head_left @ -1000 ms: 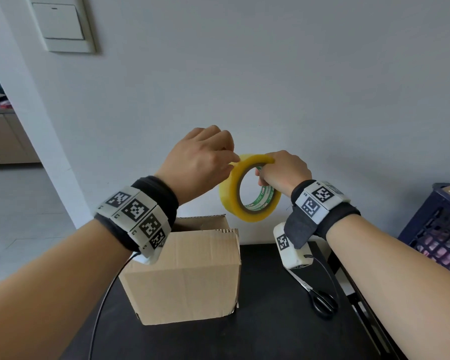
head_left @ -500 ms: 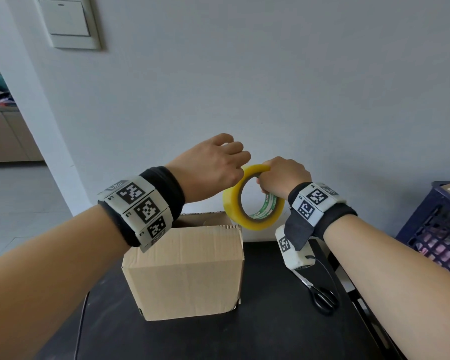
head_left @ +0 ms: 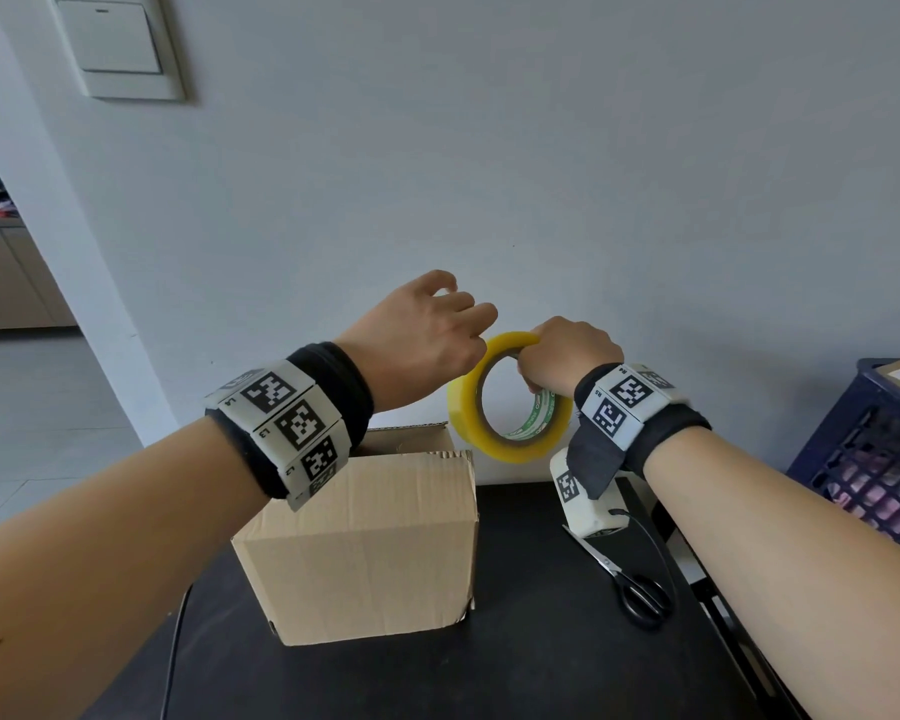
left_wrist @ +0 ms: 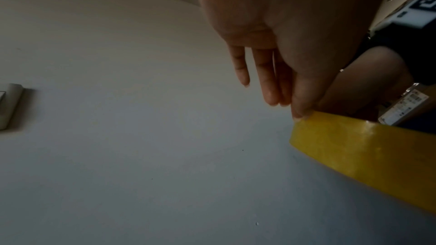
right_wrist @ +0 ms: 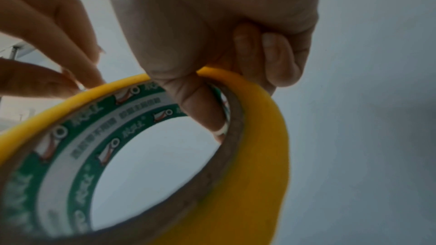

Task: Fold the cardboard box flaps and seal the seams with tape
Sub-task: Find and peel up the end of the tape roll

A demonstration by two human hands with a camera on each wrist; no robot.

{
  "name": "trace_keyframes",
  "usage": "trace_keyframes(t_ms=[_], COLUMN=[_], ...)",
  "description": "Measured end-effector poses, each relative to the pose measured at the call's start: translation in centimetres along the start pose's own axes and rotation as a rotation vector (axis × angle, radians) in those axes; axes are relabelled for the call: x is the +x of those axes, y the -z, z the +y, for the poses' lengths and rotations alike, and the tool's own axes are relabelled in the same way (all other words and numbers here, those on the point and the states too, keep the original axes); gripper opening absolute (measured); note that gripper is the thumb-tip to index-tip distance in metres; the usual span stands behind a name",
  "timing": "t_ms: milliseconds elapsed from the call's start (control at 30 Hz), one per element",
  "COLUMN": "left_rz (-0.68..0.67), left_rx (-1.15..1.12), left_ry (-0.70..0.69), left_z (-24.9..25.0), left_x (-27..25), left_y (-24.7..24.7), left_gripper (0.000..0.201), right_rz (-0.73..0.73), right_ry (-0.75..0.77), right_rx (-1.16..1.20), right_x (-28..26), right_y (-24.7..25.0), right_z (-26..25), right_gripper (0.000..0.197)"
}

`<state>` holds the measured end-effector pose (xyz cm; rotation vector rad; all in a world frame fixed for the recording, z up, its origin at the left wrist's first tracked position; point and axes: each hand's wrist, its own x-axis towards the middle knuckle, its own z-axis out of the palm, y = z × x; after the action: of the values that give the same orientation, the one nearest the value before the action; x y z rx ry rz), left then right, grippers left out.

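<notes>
A yellow tape roll (head_left: 463, 407) with a green-printed core hangs in the air above and to the right of the cardboard box (head_left: 365, 543). My right hand (head_left: 567, 350) grips the roll at its top, thumb inside the core (right_wrist: 207, 111) and fingers curled over the outer face. My left hand (head_left: 437, 330) meets the roll's top rim from the left; thumb and forefinger pinch at the rim (right_wrist: 80, 85), the other fingers (left_wrist: 269, 81) held straight. The box stands on the black table (head_left: 515, 657) with a flap (head_left: 406, 433) up at its back.
Black-handled scissors (head_left: 635, 589) lie on the table right of the box, under my right forearm. A dark blue crate (head_left: 874, 459) stands off the right edge. A cable (head_left: 175, 641) runs down the table's left side. A grey wall rises close behind.
Both hands and the roll have sunk a little toward the box. My left hand has slid from over the roll's side to its top rim, fingers straighter. The right grip is unchanged.
</notes>
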<state>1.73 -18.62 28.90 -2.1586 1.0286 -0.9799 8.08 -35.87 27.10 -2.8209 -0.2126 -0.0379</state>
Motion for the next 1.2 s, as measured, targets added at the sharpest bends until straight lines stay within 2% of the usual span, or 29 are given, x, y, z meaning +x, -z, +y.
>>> trace_keyframes(t_ms=[200,433,633,700,767,833,900,1033,1200], left_rz=[0.048,0.023,-0.057,-0.05,0.017,0.106,0.113,0.033,0.095], left_rx=[-0.053,-0.293,-0.498,-0.592,-0.768,-1.008,-1.213,-1.461,-1.486], left_ry=[-0.024,0.2,0.332,0.444,0.644,0.853,0.953,0.925,0.982], left_z=[0.1,0.6,0.9,1.0,0.9,0.5,0.2,0.4,0.5], left_x=[0.4,1.0,0.8,0.6,0.5,0.7,1.1,1.9,2.5], left_y=[-0.4,-1.0,-1.0,-1.1,-1.1,-1.4,-1.6,-1.6,-1.9], left_gripper=[0.022,0.007,0.015,0.025,0.022,0.017,0.025,0.02,0.01], right_rz=[-0.014,-0.059,-0.143,-0.176,-0.238,-0.299,-0.312,-0.316,-0.333], right_ry=[0.006,-0.007,-0.043,-0.032,-0.014,-0.028,-0.052,-0.077,-0.065], right_rx=[0.018,0.101,0.227,0.265,0.324,0.405,0.466,0.512,0.513], right_x=[0.1,0.2,0.7,0.7,0.5,0.2,0.2,0.6,1.0], right_y=[-0.2,0.1,-0.2,-0.1,0.4,0.9,1.3,1.4,1.4], right_z=[0.5,0.9,1.4,1.5,1.5,1.6,1.7,1.8,1.9], right_gripper=[0.006,0.02,0.028,0.026,0.016,0.023,0.025,0.023,0.022])
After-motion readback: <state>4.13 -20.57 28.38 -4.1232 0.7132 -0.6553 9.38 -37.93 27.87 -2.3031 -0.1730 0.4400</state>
